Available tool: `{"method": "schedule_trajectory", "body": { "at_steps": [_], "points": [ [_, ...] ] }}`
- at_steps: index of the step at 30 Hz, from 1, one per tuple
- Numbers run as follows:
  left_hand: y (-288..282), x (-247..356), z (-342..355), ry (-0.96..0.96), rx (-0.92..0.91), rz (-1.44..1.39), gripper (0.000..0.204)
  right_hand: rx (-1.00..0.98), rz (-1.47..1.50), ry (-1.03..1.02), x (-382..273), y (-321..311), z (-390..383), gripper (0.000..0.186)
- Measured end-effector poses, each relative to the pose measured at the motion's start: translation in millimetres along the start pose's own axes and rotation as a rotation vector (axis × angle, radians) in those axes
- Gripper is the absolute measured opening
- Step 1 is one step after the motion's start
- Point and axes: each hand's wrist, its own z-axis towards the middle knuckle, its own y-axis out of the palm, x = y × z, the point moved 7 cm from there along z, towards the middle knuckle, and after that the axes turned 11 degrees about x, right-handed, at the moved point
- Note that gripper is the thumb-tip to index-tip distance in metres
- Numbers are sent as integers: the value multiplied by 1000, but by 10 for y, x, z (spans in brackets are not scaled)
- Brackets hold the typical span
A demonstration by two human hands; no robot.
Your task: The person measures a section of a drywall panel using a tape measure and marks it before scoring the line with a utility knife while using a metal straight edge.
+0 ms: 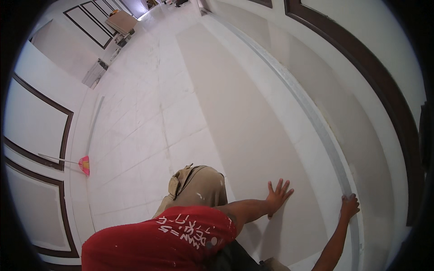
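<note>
A long, flat beige strip (244, 122) lies on the pale tiled floor, running away from me. My left hand (279, 197) rests palm down on it near its right edge, with its fingers spread and nothing in them. Along the base of the right wall runs a long, narrow grey strip (316, 117). My right hand (349, 205) is at its near part, the fingers bent over it and closed; their undersides are hidden. My bent knee (205, 183) in tan trousers and my red sleeve (217, 223) fill the lower middle.
Dark brown frame moulding (361, 58) stands out on the right wall. By the left wall is a pink broom-like head (84, 165) on a pale stick, with a long thin strip (95, 118) beyond it. Stacked pieces (95, 73) and a brown board (121, 21) are farther off.
</note>
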Motion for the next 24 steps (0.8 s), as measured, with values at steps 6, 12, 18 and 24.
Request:
{"method": "schedule_trajectory", "body": {
  "at_steps": [6,12,18,24],
  "points": [
    [105,3,40,-40,-55,46,167,-57,15,-23,915,485,-568,52],
    [68,67,17,-3,-66,31,166,-223,-113,269,2793,715,-1311,51],
    [-138,-40,-100,-34,7,137,165,-67,711,-20,1132,321,-852,65],
    [-173,-40,-202,-2,-46,91,167,-29,479,-222,-588,-361,-726,63]
  ]
}}
